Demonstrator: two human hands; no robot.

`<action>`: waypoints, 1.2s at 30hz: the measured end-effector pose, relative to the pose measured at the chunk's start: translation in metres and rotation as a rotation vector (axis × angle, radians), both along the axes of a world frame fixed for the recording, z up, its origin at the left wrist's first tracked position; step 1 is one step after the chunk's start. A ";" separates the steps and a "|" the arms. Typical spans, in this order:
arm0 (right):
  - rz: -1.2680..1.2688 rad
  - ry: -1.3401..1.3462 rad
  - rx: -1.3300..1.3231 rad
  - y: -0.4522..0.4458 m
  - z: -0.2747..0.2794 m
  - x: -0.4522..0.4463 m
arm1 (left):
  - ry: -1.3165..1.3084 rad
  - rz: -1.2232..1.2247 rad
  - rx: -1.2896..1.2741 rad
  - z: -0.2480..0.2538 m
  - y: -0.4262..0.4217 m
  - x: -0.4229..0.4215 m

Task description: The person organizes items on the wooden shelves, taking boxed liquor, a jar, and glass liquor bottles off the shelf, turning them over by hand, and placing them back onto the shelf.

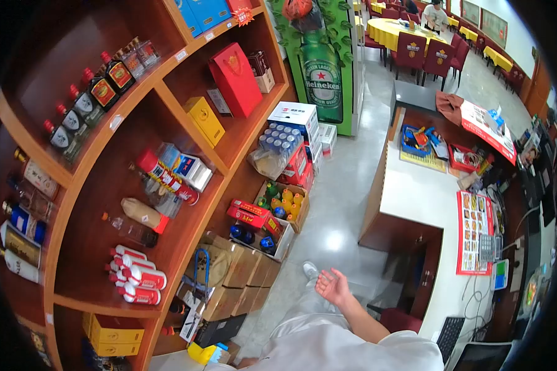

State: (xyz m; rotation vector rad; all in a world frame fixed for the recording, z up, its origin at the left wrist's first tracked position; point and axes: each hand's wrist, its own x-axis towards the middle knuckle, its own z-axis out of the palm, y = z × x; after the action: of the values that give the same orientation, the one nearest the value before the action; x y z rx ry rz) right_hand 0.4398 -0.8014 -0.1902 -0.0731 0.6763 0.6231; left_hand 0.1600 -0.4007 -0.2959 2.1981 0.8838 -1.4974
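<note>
One hand is visible low in the middle, palm up, fingers loosely curled and apart, holding nothing. Its forearm comes from the right side of the body, so it is my right hand. It hangs over the grey floor, between stacked cartons and the white counter. Near its fingertips, lower down, a white shoe shows. At the bottom edge, left of the white shirt, only a bit of skin shows beside a yellow and blue item; my left hand cannot be made out.
Wooden shelves with bottles and boxes line the left. Drink crates stand along their foot. At the right, the counter carries a menu sheet, a keyboard and cables. Ahead are dining tables, chairs and a person.
</note>
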 end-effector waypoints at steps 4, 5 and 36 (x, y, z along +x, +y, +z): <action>0.207 0.050 -0.042 0.004 -0.028 0.059 | 0.008 0.128 -0.016 -0.020 -0.012 0.060; 0.250 0.030 -0.074 0.001 -0.030 0.082 | -0.006 0.154 -0.025 -0.030 -0.019 0.082; 0.697 -0.572 -0.685 0.014 0.050 0.661 | -0.954 1.108 -0.429 0.085 -0.147 0.659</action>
State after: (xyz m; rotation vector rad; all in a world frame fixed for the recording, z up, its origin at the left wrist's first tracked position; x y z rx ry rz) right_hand 1.1013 -0.7874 -0.1402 -1.1203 0.2610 0.9548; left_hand 0.8194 -0.5477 -0.2111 1.3477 0.9858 -0.0513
